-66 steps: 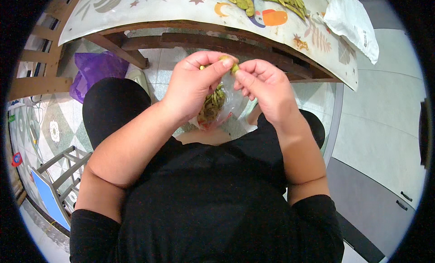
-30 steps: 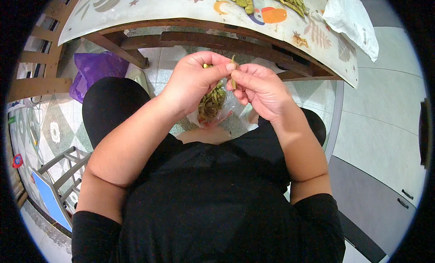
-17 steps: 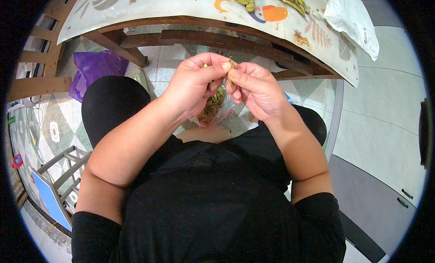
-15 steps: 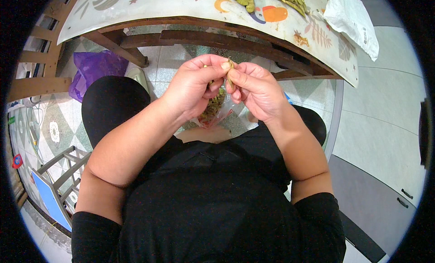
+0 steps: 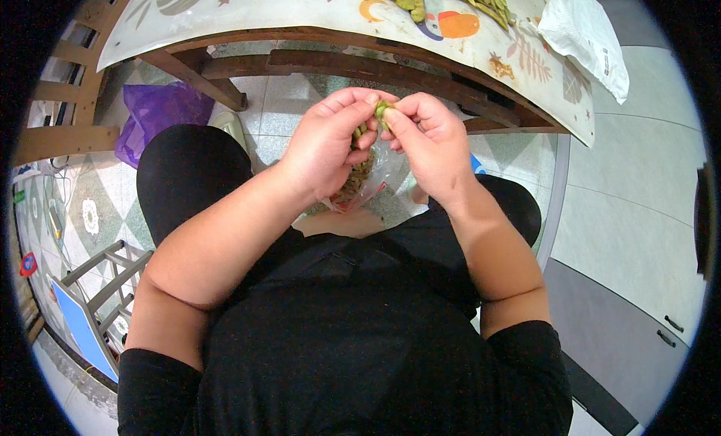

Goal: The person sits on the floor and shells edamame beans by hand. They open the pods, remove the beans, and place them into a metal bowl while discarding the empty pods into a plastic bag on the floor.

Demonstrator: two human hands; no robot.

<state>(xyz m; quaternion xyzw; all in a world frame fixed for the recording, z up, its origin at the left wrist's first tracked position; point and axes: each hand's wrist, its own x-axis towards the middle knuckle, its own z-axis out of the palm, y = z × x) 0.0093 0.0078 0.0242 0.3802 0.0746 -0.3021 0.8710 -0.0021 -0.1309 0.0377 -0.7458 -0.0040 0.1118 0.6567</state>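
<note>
Head view: the bare left hand [image 5: 327, 143] and bare right hand [image 5: 435, 147] pinch a small green bean pod [image 5: 382, 111] between thumbs and fingers, above a clear plastic bag [image 5: 384, 171] holding brownish-green scraps [image 5: 356, 184]. The left's curled fingers also keep something green. Flat yellow-green pods [image 5: 481, 2] lie on the white star-printed tablecloth [image 5: 278, 15].
</note>
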